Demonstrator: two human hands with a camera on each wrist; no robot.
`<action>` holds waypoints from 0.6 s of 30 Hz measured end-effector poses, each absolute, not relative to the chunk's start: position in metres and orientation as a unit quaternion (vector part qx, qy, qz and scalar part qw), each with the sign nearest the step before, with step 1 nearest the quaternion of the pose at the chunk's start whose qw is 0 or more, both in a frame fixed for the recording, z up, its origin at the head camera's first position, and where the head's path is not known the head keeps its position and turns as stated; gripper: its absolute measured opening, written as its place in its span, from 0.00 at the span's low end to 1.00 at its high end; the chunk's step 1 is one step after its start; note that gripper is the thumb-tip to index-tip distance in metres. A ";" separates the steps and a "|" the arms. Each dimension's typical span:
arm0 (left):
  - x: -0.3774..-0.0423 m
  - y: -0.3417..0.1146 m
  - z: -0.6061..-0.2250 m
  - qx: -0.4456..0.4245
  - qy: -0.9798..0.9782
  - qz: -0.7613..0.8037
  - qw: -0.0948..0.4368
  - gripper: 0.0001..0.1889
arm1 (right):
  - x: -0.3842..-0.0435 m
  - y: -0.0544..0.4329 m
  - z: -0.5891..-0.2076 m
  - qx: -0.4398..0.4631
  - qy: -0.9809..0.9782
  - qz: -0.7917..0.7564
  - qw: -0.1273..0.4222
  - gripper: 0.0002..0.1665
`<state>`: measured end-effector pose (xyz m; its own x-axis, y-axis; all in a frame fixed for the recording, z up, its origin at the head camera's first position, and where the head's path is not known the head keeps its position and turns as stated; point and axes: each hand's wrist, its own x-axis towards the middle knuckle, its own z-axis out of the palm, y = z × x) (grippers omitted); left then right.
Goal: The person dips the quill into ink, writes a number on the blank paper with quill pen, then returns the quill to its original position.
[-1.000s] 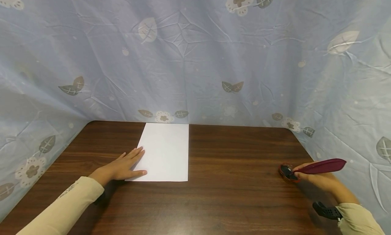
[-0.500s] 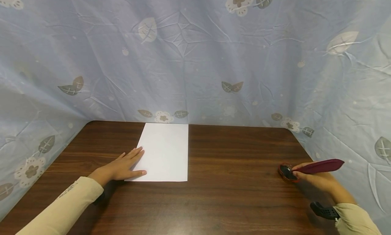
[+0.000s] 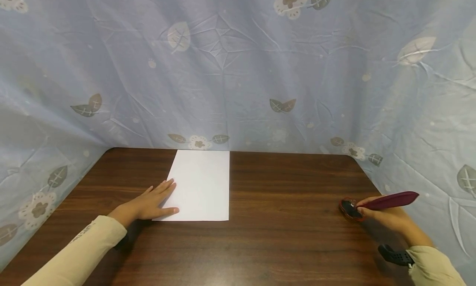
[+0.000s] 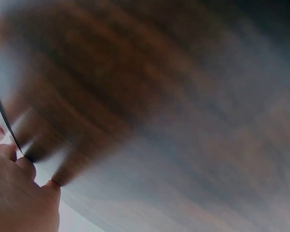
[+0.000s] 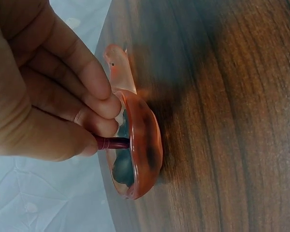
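My left hand (image 3: 150, 204) lies flat with its fingers spread on the left edge of a white sheet of paper (image 3: 202, 184). Off to the right, my right hand (image 3: 388, 220) pinches a maroon feather pen (image 3: 392, 201) between thumb and fingers. The pen's lower end goes down into a small translucent red-orange dish (image 5: 145, 145) with a short handle. Dark liquid (image 5: 123, 166), which looks like ink, is in the dish. The pen's tip is hidden inside it. In the left wrist view, only some fingers (image 4: 19, 183) show at the lower left.
Dark wood-grain table (image 3: 282, 187) lies between the paper and the dish. A pale blue curtain (image 3: 241, 71) with leaves and flowers hangs behind and at both sides. A black strap (image 3: 396, 256) is around the right wrist.
The feather pen has shifted its tilt very slightly in my right hand. My left hand, the paper and the dish look unmoved.
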<state>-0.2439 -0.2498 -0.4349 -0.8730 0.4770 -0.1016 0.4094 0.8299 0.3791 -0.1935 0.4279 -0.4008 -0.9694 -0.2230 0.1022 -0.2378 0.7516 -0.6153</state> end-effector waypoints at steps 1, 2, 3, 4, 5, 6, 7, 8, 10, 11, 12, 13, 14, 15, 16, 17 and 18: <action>-0.244 -0.250 -0.435 0.234 0.951 0.176 0.095 0.48 | -0.194 0.428 -0.401 0.124 -0.936 0.330 0.013 0.12; -0.244 -0.250 -0.436 0.233 0.952 0.176 0.095 0.48 | -0.194 0.428 -0.400 0.122 -0.938 0.326 0.013 0.11; -0.244 -0.250 -0.436 0.232 0.952 0.176 0.095 0.48 | -0.194 0.428 -0.400 0.120 -0.938 0.324 0.013 0.11; -0.244 -0.250 -0.437 0.232 0.952 0.176 0.094 0.48 | -0.195 0.428 -0.400 0.119 -0.939 0.323 0.011 0.11; -0.244 -0.251 -0.437 0.232 0.952 0.175 0.094 0.48 | -0.195 0.429 -0.400 0.120 -0.939 0.322 0.009 0.11; -0.244 -0.251 -0.438 0.231 0.953 0.173 0.094 0.48 | -0.195 0.429 -0.400 0.122 -0.939 0.322 0.008 0.11; -0.245 -0.251 -0.439 0.231 0.953 0.173 0.093 0.48 | -0.196 0.430 -0.400 0.127 -0.939 0.321 0.006 0.10; -0.245 -0.251 -0.439 0.230 0.953 0.172 0.093 0.48 | -0.196 0.430 -0.400 0.128 -0.938 0.321 0.003 0.10; -0.245 -0.251 -0.439 0.230 0.954 0.171 0.092 0.48 | -0.197 0.431 -0.400 0.134 -0.938 0.320 0.000 0.10; -0.245 -0.251 -0.439 0.229 0.954 0.172 0.093 0.48 | -0.197 0.431 -0.401 0.136 -0.938 0.318 0.000 0.10; -0.245 -0.251 -0.439 0.230 0.953 0.172 0.092 0.48 | -0.198 0.431 -0.401 0.135 -0.939 0.317 -0.002 0.11; -0.245 -0.251 -0.438 0.231 0.953 0.173 0.092 0.49 | -0.198 0.431 -0.401 0.133 -0.940 0.313 -0.001 0.11; -0.245 -0.251 -0.438 0.230 0.953 0.173 0.093 0.48 | -0.198 0.430 -0.401 0.128 -0.941 0.313 0.000 0.11; -0.245 -0.251 -0.438 0.230 0.953 0.173 0.094 0.48 | -0.198 0.430 -0.401 0.122 -0.942 0.312 0.001 0.11; -0.245 -0.251 -0.437 0.230 0.953 0.172 0.095 0.48 | -0.198 0.429 -0.402 0.115 -0.943 0.311 0.001 0.11; -0.245 -0.250 -0.437 0.230 0.953 0.171 0.096 0.48 | -0.198 0.429 -0.402 0.110 -0.945 0.308 0.001 0.12; -0.244 -0.250 -0.436 0.230 0.953 0.170 0.098 0.48 | -0.198 0.428 -0.402 0.108 -0.946 0.307 0.003 0.11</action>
<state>-0.2444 -0.2503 -0.4362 -0.8754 0.4710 -0.1085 0.4043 0.8366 0.3697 -0.1984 0.4280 -0.4021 -0.9767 -0.2024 0.0713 -0.2057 0.7887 -0.5794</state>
